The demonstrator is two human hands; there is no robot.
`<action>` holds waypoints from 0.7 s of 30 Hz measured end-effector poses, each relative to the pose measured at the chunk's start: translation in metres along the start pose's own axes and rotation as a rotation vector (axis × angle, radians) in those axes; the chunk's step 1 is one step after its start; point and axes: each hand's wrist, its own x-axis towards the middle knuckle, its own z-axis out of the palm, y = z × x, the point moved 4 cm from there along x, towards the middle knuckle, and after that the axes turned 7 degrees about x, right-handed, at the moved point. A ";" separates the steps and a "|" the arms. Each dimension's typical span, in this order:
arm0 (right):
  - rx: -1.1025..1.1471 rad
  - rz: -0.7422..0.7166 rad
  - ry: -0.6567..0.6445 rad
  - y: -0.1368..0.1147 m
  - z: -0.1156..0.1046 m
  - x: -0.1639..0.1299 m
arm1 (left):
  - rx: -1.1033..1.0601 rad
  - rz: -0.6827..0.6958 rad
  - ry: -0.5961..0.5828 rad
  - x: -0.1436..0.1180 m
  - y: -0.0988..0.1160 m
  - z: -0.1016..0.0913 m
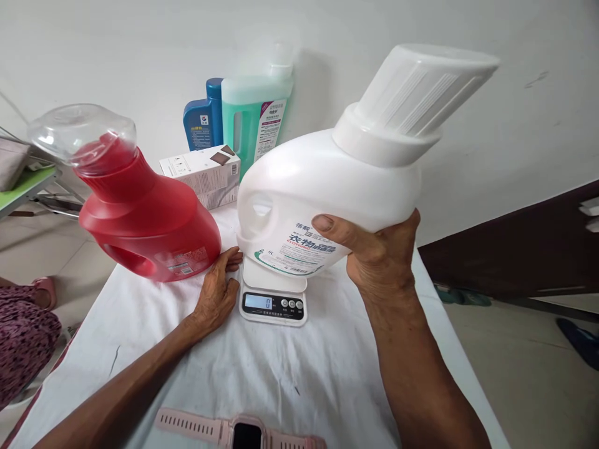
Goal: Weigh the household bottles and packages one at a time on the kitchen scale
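Observation:
My right hand (381, 252) grips a large white laundry detergent bottle (299, 181) low on its right side, thumb across the label. The bottle leans to the right, its ribbed white cap (416, 90) up, and its lower left end is just over the plate of a white digital kitchen scale (274, 317). Whether bottle and plate touch, I cannot tell. The display reads 0. My left hand (218, 290) lies on the cloth at the scale's left edge, thumb and fingers apart. Beside it stands a red detergent bottle (150, 215) with a clear cap.
Behind are a white printed box (201, 178), a blue bottle (203, 121) and a green bottle (246, 118) near the wall. A pink smartwatch (247, 433) lies at the front of the white tablecloth (322, 374). At far left, part of a person in patterned clothing (25, 337) shows.

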 end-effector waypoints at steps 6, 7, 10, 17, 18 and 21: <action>-0.021 -0.004 0.031 -0.001 -0.003 -0.005 | -0.003 0.018 -0.007 0.001 0.000 0.000; -0.017 -0.001 0.032 -0.001 -0.003 -0.005 | -0.004 0.020 -0.006 0.001 0.000 0.000; -0.005 0.014 0.024 0.000 -0.004 -0.006 | -0.014 0.021 -0.009 0.001 0.000 0.000; 0.023 -0.049 -0.050 -0.006 -0.011 -0.005 | -0.032 0.038 -0.012 0.002 -0.001 0.000; 0.017 -0.071 -0.038 -0.010 -0.014 -0.007 | -0.033 0.041 -0.009 0.002 -0.002 -0.001; -0.070 -0.159 0.169 -0.028 -0.019 -0.030 | -0.034 0.041 -0.006 0.002 -0.001 -0.001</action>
